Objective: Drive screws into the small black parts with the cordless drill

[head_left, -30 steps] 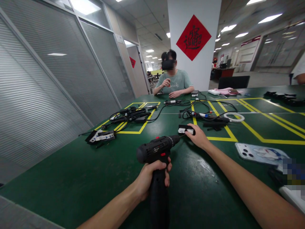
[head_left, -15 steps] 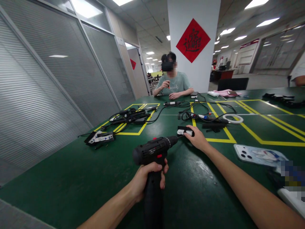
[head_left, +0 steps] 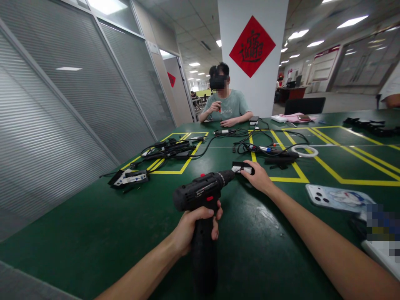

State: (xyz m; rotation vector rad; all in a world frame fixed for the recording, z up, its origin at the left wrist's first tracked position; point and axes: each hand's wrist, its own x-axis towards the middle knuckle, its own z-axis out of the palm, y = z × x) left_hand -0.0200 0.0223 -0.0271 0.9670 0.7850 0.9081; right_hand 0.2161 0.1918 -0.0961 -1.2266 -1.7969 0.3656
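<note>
My left hand (head_left: pixel 195 227) is wrapped round the grip of a black cordless drill (head_left: pixel 201 208), whose nose points away from me toward a small black and white part (head_left: pixel 242 168) on the green table (head_left: pixel 93 237). The drill's tip sits right at that part. My right hand (head_left: pixel 258 178) rests on the table with its fingers pinched on the near side of the part, holding it down.
A person in a headset (head_left: pixel 225 102) sits at the far end, hands on the table. Tangled black cables (head_left: pixel 170 150), another black and white part (head_left: pixel 128 178), a white ring (head_left: pixel 304 151) and a phone in a pale case (head_left: pixel 339 198) lie around.
The drill's nose has moved closer to the small part and now meets it. My right hand has stayed on the part. The view has shifted slightly.
</note>
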